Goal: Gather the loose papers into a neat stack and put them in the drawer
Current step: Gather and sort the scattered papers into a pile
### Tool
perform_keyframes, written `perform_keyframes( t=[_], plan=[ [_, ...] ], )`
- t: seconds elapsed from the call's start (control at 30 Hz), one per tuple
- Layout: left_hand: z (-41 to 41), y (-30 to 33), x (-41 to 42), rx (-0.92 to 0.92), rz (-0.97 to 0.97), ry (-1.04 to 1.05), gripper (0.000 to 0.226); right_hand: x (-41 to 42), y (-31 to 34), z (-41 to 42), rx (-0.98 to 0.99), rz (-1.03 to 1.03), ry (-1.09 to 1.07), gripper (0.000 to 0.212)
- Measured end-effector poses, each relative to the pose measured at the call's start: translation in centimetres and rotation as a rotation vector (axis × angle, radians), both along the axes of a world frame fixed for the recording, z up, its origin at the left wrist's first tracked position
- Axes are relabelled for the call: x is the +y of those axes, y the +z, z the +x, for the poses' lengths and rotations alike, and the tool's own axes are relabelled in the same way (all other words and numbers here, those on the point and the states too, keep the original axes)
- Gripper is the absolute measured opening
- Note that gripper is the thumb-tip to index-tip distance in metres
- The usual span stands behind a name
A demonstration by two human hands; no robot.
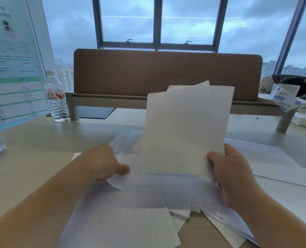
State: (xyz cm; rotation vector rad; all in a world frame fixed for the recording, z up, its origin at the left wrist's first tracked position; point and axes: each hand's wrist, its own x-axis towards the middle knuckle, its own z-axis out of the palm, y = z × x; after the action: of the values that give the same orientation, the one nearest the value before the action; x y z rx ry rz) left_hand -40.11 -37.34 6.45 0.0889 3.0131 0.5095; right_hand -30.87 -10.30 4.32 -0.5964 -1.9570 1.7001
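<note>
**Gathering under way, stack not yet squared, drawer not in view**

A handful of papers (184,133) stands upright above the bench (32,158), its top edges fanned and uneven, so the sheets are collected but not aligned. The right hand (232,174) grips this bundle at its lower right corner, thumb on the front face. The left hand (105,161) pinches the edge of a sheet just left of the bundle, apparently bringing it in. Many loose sheets (130,212) lie overlapping on the bench beneath and toward the right.

By my reading, the task is in its early-to-middle part: most sheets remain to be picked up, then tapped even. No drawer shows here, so stowing is wholly left.

Farther off stand a water bottle (56,97), a printed sign (14,68) and a brown divider (166,74).
</note>
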Motion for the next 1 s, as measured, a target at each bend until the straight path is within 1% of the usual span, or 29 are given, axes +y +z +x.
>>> perform_keyframes(
  t=[0.1, 0.2, 0.27, 0.3, 0.37, 0.43, 0.47, 0.53, 0.6, 0.63, 0.67, 0.73, 0.77, 0.83, 0.87, 0.9, 0.97, 1.0],
  plan=[
    [0.0, -0.2, 0.4, 0.027, 0.055, -0.002, 0.031, -0.1, -0.3, -0.1, -0.065, 0.109, 0.038, 0.025],
    [0.3, -0.2, 0.7, 0.054, 0.139, 0.035, 0.019, 0.0, -0.4, 0.0, -0.117, 0.182, 0.067, 0.025],
    [0.4, -0.2, 1.0, 0.034, 0.36, 0.078, 0.012, 0.0, -0.4, 0.1, -0.151, 0.217, 0.082, 0.026],
    [0.5, 0.0, 1.2, -0.013, 0.497, 0.099, 0.012, -0.1, -0.4, 0.1, -0.163, 0.225, 0.094, 0.028],
    [0.7, 0.0, 1.5, -0.154, 0.687, 0.106, 0.022, -0.4, -0.4, 0.2, -0.191, 0.251, 0.136, 0.033],
    [0.8, 0.0, 1.8, -0.258, 0.741, 0.081, 0.034, -0.8, -0.1, 0.6, -0.228, 0.345, 0.196, 0.038],
    [0.9, -0.2, 1.9, -0.262, 0.711, 0.056, 0.037, -1.0, 0.0, 0.7, -0.248, 0.412, 0.226, 0.04],
    [0.7, -0.7, 2.0, -0.193, 0.58, 0.003, 0.035, -1.3, 0.1, 1.0, -0.272, 0.487, 0.266, 0.041],
    [0.8, -1.0, 2.2, -0.121, 0.538, -0.036, 0.019, -1.4, 0.1, 1.1, -0.269, 0.486, 0.266, 0.041],
    [0.8, -1.0, 2.3, -0.08, 0.557, -0.044, 0.01, -1.4, 0.1, 1.1, -0.261, 0.468, 0.26, 0.042],
    [0.9, -1.0, 2.4, -0.033, 0.595, -0.045, 0.006, -1.5, 0.2, 1.2, -0.256, 0.457, 0.254, 0.043],
    [0.6, -0.9, 2.3, 0.079, 0.699, -0.031, 0.008, -1.5, 0.4, 0.9, -0.252, 0.472, 0.202, 0.053],
    [0.5, -0.7, 2.3, 0.123, 0.762, -0.023, 0.009, -1.4, 0.5, 0.8, -0.241, 0.44, 0.168, 0.06],
    [0.3, -0.4, 2.3, 0.148, 0.927, -0.014, 0.01, -1.1, 0.6, 0.6, -0.22, 0.295, 0.116, 0.068],
    [0.3, -0.4, 2.3, 0.138, 0.989, -0.019, 0.011, -0.9, 0.6, 0.4, -0.198, 0.188, 0.118, 0.065],
    [0.4, -0.3, 2.3, 0.129, 1.012, -0.037, 0.011, -0.6, 0.5, 0.3, -0.172, 0.078, 0.136, 0.055],
    [0.6, -0.3, 2.4, 0.132, 0.972, -0.104, 0.014, -0.6, 0.5, 0.2, -0.112, -0.083, 0.168, 0.021],
    [0.6, -0.3, 2.4, 0.132, 0.909, -0.145, 0.019, -0.7, 0.5, 0.3, -0.089, -0.09, 0.16, 0.01]
  ],
)
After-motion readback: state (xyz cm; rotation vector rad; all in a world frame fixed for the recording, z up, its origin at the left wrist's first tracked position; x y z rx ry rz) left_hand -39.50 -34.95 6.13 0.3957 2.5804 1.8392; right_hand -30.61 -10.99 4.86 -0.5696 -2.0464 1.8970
